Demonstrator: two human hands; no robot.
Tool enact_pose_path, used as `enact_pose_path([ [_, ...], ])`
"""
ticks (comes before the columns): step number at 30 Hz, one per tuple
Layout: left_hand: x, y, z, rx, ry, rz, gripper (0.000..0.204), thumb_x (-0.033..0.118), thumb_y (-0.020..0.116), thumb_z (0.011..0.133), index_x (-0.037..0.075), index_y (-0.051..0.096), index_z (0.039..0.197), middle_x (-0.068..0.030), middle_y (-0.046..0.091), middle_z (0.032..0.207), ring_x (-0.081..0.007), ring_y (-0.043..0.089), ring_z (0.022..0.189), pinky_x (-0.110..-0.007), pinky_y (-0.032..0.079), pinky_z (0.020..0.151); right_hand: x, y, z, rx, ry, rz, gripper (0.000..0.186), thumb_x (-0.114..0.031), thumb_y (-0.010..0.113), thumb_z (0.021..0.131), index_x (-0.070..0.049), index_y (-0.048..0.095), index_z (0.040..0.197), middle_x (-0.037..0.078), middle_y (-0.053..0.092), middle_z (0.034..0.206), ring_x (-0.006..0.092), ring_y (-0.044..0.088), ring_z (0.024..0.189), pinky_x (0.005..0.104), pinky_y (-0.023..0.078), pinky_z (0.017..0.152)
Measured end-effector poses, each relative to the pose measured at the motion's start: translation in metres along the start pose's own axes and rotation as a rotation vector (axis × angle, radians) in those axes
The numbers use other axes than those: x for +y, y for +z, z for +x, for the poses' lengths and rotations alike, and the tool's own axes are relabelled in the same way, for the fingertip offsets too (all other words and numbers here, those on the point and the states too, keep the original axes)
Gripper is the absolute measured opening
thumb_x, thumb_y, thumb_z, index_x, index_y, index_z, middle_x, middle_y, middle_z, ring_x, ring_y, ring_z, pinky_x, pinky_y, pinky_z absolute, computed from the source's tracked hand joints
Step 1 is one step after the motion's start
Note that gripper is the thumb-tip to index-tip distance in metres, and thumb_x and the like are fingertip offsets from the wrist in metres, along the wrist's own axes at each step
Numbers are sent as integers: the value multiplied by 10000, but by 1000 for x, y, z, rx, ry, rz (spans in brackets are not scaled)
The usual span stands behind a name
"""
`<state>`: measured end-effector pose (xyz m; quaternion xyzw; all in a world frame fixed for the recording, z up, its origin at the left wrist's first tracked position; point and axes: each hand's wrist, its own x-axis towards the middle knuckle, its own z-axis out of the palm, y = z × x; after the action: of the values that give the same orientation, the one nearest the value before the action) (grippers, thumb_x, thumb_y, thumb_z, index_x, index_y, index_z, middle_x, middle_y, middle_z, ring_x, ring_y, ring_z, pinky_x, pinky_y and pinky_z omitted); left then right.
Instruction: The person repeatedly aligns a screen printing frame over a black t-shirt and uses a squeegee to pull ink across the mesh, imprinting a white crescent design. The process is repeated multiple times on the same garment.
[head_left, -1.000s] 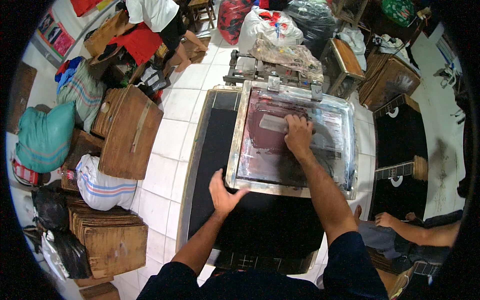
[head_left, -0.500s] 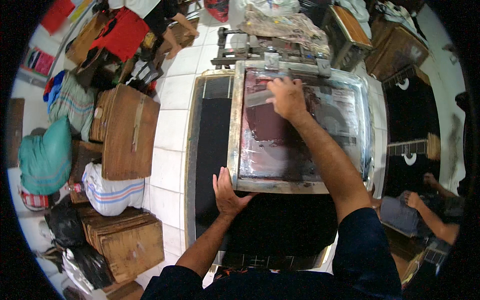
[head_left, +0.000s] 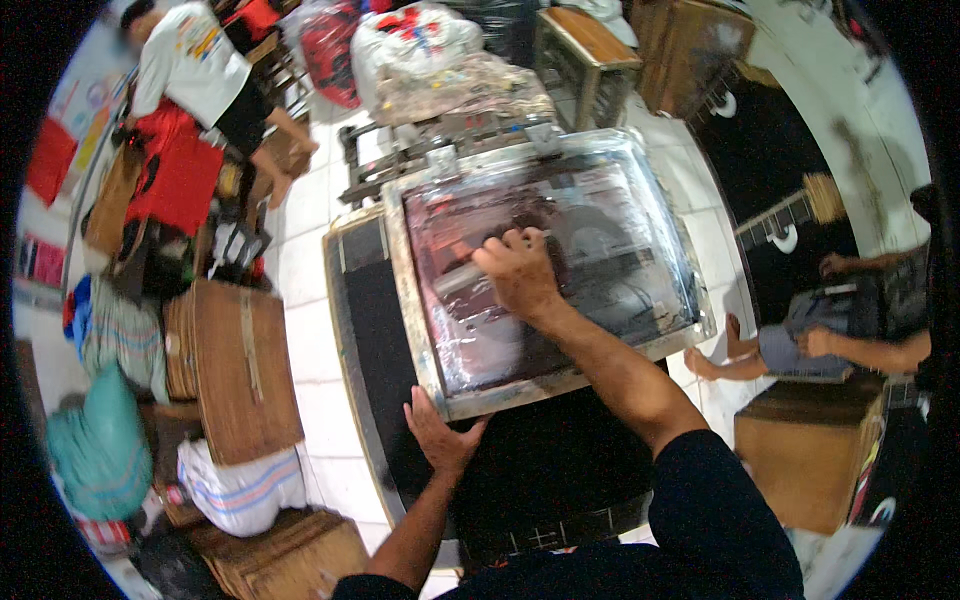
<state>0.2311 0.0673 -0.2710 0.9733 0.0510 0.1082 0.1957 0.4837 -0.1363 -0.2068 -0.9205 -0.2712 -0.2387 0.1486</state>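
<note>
A screen-printing frame (head_left: 412,310) with a pale, worn rim lies over black fabric (head_left: 540,450) on a long board. Its mesh is smeared with dark reddish ink. In my right hand (head_left: 522,275) is a squeegee (head_left: 460,281), the fingers closed over its top edge; its blade rests on the inked mesh, partly hidden by the hand. My left hand (head_left: 443,440) touches the frame's near left corner, fingers apart along the left side and thumb by the near edge.
Metal clamps (head_left: 441,162) hold the frame's far side. Brown board stacks (head_left: 245,370) and sacks (head_left: 100,450) line the left. Someone in a white shirt (head_left: 195,70) stands far left; another person's hand (head_left: 825,342) shows at right, beside printed black fabric (head_left: 770,150).
The whole view has turned and shifted. My right hand has drawn the squeegee nearer across the mesh. My left hand stays at the frame's corner.
</note>
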Motion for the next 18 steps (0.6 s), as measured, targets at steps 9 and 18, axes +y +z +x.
enact_pose_path([
  [9,1,3,-4,11,18,68,1305,598,907,668,-80,241,1563,-298,339,1586,-436,329,1496,-608,227,1242,37,25,54,66,186,-29,254,-192,780,794,-170,670,1022,17,615,993,249,574,1029,470,381,938],
  [18,4,3,-2,19,11,58,1287,616,891,684,-87,259,1558,-298,336,1590,-429,333,1496,-613,242,1235,17,12,16,70,594,-175,98,-199,645,886,-157,657,973,41,624,969,268,591,995,472,415,877],
])
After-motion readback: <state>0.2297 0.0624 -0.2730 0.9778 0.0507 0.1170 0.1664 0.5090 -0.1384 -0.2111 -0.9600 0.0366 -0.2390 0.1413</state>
